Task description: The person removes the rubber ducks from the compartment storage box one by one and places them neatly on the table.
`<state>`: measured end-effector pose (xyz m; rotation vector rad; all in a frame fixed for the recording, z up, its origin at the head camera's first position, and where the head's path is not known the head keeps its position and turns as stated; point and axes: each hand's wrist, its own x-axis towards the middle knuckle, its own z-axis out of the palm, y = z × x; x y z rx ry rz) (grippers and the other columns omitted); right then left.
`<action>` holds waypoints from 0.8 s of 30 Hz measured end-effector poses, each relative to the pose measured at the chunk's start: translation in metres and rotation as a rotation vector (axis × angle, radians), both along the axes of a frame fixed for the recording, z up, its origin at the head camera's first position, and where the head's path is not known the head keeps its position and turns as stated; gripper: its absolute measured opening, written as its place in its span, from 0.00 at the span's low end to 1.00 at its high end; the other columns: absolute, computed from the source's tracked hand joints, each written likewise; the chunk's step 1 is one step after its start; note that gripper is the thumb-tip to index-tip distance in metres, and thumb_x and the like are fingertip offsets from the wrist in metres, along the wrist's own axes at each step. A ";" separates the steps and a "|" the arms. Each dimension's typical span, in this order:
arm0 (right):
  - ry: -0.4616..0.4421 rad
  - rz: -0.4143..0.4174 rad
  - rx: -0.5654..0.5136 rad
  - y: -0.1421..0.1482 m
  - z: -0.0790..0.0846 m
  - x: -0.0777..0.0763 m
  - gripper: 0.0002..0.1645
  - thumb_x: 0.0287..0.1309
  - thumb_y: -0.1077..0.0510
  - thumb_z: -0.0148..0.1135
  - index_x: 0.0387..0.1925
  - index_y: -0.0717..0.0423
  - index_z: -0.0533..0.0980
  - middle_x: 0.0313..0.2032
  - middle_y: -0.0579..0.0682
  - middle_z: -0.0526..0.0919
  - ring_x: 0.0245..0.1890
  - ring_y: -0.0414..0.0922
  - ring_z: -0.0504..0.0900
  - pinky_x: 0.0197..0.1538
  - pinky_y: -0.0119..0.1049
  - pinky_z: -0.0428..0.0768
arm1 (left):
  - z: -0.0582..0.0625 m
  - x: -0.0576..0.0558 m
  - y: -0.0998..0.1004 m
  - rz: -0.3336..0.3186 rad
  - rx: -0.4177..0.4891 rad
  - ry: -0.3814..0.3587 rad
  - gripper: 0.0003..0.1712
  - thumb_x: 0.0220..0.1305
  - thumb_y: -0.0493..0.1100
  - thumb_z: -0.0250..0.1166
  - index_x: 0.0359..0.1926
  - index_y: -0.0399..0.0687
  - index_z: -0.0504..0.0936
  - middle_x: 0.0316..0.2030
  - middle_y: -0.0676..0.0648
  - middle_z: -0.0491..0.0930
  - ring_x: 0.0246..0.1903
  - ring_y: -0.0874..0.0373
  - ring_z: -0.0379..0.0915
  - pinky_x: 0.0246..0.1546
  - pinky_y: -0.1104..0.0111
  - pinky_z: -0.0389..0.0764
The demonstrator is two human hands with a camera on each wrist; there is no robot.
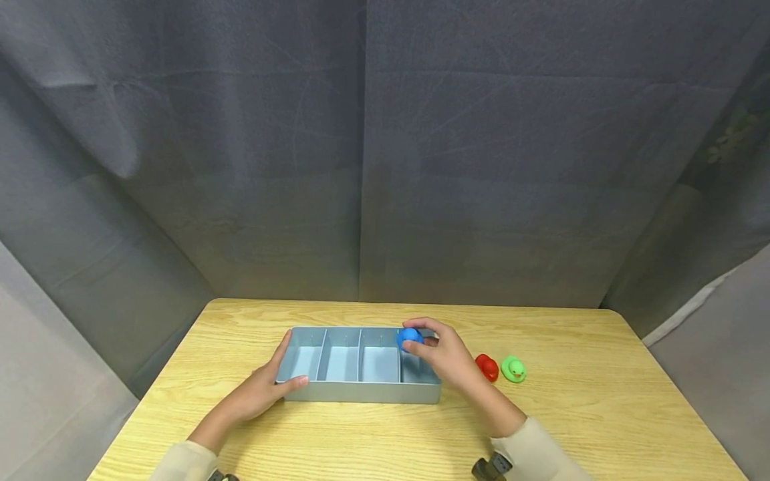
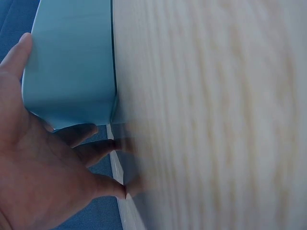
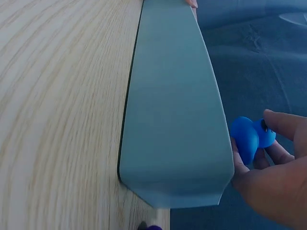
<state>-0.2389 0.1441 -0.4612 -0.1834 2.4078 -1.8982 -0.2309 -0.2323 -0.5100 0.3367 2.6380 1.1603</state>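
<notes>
A pale blue-grey divided box (image 1: 361, 392) lies lengthwise on the table, with several compartments in a row. My right hand (image 1: 448, 357) pinches a blue rubber duck (image 1: 410, 337) between thumb and fingers over the rightmost compartment. In the right wrist view that duck (image 3: 247, 139) shows beyond the box's top edge. At the box's left end, my left hand (image 1: 255, 394) rests with its thumb at the front rim and a finger along the side. Seen from the left wrist, its fingers (image 2: 91, 152) spread straight beside the box's end wall.
To the right of the box, a red rubber duck (image 1: 487, 367) and a green rubber duck (image 1: 514, 369) sit side by side on the wooden table (image 1: 577, 401). A grey curtain (image 1: 481, 200) hangs behind the table's far edge.
</notes>
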 end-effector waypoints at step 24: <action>0.052 -0.010 0.071 0.062 -0.007 0.017 0.26 0.66 0.55 0.71 0.62 0.57 0.78 0.67 0.58 0.76 0.62 0.60 0.80 0.56 0.44 0.84 | -0.002 -0.001 -0.002 -0.014 0.005 0.004 0.57 0.73 0.63 0.62 0.82 0.72 0.27 0.81 0.33 0.42 0.74 0.25 0.51 0.69 0.32 0.59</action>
